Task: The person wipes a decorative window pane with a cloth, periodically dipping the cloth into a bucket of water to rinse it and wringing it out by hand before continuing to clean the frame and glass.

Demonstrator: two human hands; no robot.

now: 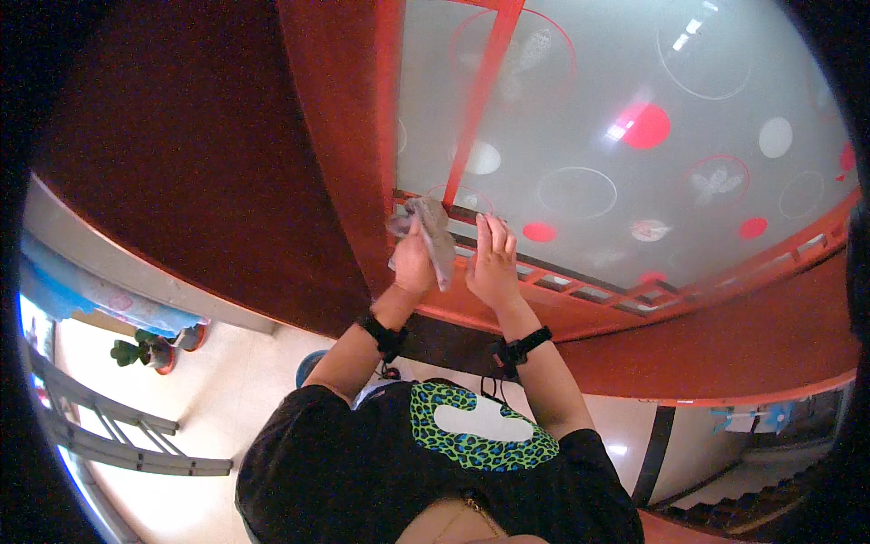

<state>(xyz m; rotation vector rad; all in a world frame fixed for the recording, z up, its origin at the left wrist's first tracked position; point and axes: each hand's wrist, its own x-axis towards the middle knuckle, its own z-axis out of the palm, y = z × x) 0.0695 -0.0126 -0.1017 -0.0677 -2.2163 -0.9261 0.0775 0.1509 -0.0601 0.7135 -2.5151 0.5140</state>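
Observation:
My left hand [413, 262] grips a greyish cloth [435, 234], which lies against the corner where the red wooden frame [384, 136] meets the lattice strip [584, 292]. To the right of the cloth, my right hand [495, 262] holds nothing; its fingers are extended near the lower edge of a frosted glass panel [578, 136] with pink and white circles. Whether those fingertips touch the lattice or the glass, I cannot tell. A dark band is on each wrist.
A grey ladder [136, 449] is at the lower left. Potted plants [156, 357] and a blue cloth [102, 292] are at the left. Part of a blue container [309, 367] shows by my left arm. Dark stairs [754, 500] descend at the lower right.

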